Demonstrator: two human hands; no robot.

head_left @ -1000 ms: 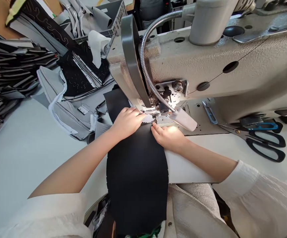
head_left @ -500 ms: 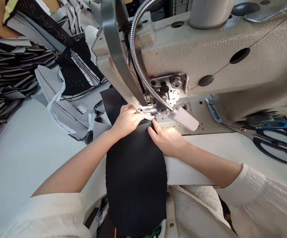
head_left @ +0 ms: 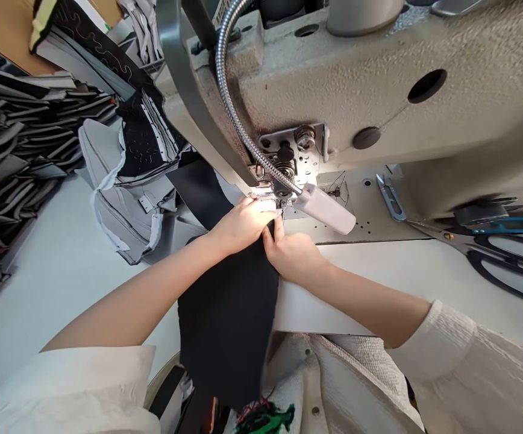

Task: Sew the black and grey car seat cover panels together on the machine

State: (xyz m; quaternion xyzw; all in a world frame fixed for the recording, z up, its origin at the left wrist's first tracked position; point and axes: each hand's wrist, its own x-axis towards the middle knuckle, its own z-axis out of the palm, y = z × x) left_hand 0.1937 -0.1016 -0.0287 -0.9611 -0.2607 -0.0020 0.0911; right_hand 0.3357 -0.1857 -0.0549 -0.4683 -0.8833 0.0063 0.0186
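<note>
A black panel of smooth, leather-like material (head_left: 228, 325) runs under the sewing machine's presser foot (head_left: 282, 208) and hangs over the table's front edge. My left hand (head_left: 243, 228) lies on it left of the needle, its fingers closed together at the panel's edge. A bit of white shows by those fingertips; what it is I cannot make out. On the right, my right hand (head_left: 295, 256) has its index finger and thumb closed on the panel's edge just in front of the foot. The other fingers are curled under and partly hidden.
The sewing machine (head_left: 356, 90) spans the back, with a lamp (head_left: 327, 209) on a flexible metal neck. Thread snips (head_left: 391, 198) and black-handled scissors (head_left: 478, 244) lie at right. Grey sewn pieces (head_left: 128, 202) and a tall stack of pieces (head_left: 26, 138) sit at left.
The black panel has swung round, its near end shifting left and its far end showing more beyond the foot. Both hands stay by the needle, now closer together. The camera view has shifted slightly.
</note>
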